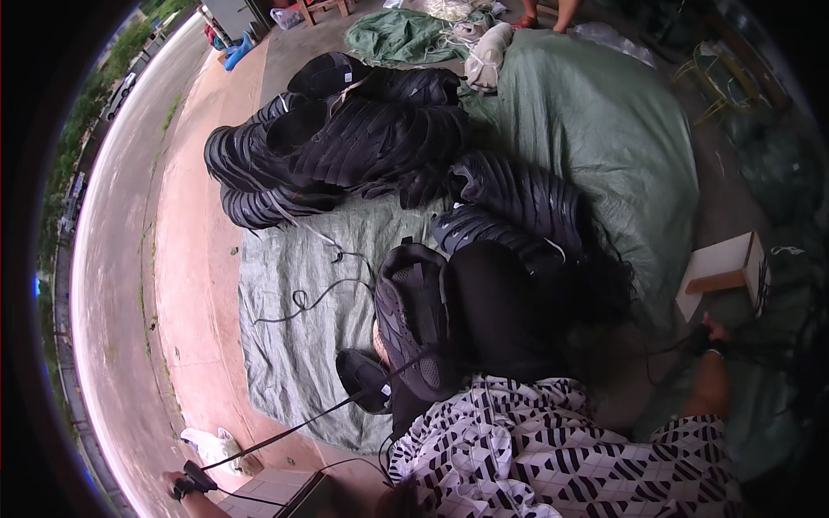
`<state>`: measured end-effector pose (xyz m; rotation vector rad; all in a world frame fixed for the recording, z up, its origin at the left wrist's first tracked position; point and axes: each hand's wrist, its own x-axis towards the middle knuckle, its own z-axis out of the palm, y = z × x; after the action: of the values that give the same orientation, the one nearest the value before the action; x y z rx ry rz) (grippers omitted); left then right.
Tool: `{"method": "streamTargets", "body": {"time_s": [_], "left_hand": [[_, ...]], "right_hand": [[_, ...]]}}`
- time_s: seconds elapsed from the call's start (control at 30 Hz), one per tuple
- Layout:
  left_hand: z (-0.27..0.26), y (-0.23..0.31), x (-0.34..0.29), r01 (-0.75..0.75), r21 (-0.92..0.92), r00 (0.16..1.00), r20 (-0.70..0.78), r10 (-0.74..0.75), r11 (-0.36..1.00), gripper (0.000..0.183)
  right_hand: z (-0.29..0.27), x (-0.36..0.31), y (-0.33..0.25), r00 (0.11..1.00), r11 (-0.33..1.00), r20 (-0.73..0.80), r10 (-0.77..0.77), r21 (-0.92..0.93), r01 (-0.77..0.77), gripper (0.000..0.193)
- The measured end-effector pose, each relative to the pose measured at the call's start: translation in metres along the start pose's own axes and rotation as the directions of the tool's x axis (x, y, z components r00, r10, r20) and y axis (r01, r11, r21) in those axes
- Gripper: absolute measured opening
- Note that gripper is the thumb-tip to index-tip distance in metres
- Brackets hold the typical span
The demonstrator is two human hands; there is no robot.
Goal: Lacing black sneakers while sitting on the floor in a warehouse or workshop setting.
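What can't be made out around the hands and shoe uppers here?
In the head view:
Left hand: exact finger placement; small, near the dark rim.
Right hand: exactly what it holds; small, in shadow.
Dark shoe upper: underside, turned away from the camera.
Bulging green sheet: hides whatever lies beneath.
Person at top: cut off above the lower legs by the picture edge.

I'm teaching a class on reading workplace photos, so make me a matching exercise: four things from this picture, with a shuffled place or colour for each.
1. Left hand
2. Right hand
3. Box
4. Largest pile of shoe uppers

A. Black, in stacked rows
B. Picture's lower left, by a taut dark cord
C. White and brown
D. Right side, just below the box

Pairs: 1-B, 2-D, 3-C, 4-A
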<state>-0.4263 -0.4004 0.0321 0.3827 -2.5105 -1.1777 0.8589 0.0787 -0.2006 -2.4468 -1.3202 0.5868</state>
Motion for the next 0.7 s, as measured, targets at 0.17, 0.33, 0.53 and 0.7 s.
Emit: {"method": "streamTargets", "body": {"time_s": [0.17,0.33,0.53,0.7], "left_hand": [[0.123,0.049,-0.25,0.141,-0.354,0.699,0.697,0.16,0.924,0.029],[0.127,0.122,-0.526,0.075,-0.418,0.081,0.908,0.412,0.905,0.023],[0.089,0.147,-0.605,0.019,-0.487,-0.013,0.873,0.488,0.873,0.026],[0.081,0.121,-0.587,-0.259,-0.446,-0.232,0.89,0.393,0.857,0.027]], "right_hand": [[0.104,-0.066,-0.236,0.784,0.33,0.576,-0.231,0.804,-0.494,0.031],[0.133,-0.214,-0.462,0.519,0.453,0.495,-0.697,0.865,-0.216,0.04],[0.127,-0.325,-0.517,0.255,0.691,0.678,-0.69,0.512,0.51,0.014],[0.144,-0.329,-0.499,0.219,0.387,0.387,-0.896,0.435,0.813,0.009]]}}
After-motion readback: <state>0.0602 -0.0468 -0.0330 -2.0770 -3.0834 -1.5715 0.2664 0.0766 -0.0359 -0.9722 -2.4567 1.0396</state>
